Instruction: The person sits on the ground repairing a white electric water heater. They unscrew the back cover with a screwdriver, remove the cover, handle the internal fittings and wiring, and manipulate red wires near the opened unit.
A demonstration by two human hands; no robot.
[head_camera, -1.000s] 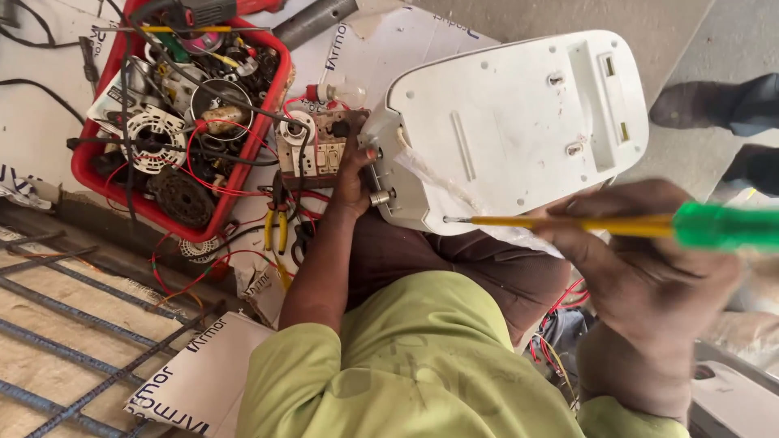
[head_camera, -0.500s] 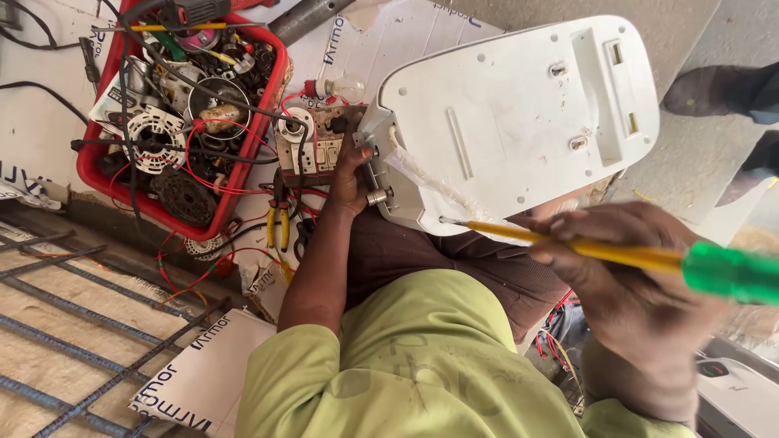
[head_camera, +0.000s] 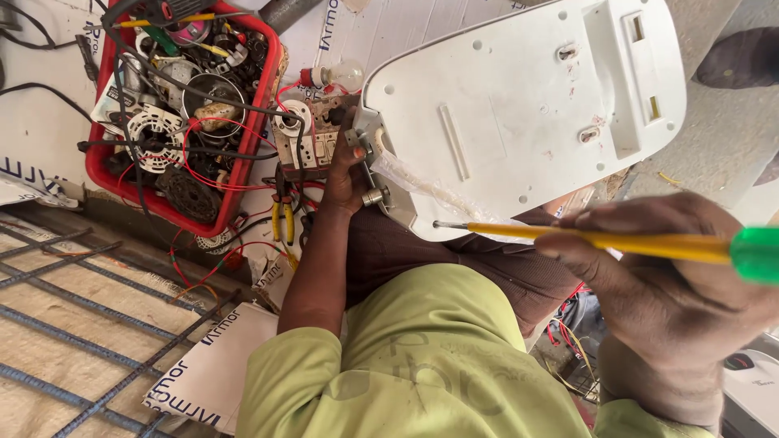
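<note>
Above the lap, gripped the near-left edge of a white plastic housing (head_camera: 519, 105) with the left hand (head_camera: 345, 174), forearm stretched straight out from a lime-green sleeve, fingers curled tight around the rim beside a small metal fitting. Kept the housing tilted, flat underside up, two screw heads showing on it. Farther right, clenched the right hand (head_camera: 673, 284) around a screwdriver (head_camera: 617, 241) with a yellow shaft and a green handle, knuckles up, handle jutting past the right border. Laid the shaft almost level, metal tip touching the lower edge of the housing. Left of the housing, found a red tray (head_camera: 268, 97) crammed with coils, black cables, red wires and round metal parts, and just beside it a small switch panel (head_camera: 312, 146) and a clear light bulb (head_camera: 345, 75) with a red base. Below the tray, saw yellow-handled pliers (head_camera: 281, 221) lying among loose wires. Under all of it, noted white boards (head_camera: 211, 373) with dark printed lettering along their edges, one board overlapping a steel bar grid (head_camera: 73, 324) at lower left. Up at the top right, glimpsed a dark shoe (head_camera: 734, 57) on grey ground, well apart from both hands. Found open room only right of the housing; tray and wires crowded the left hand closely.
</note>
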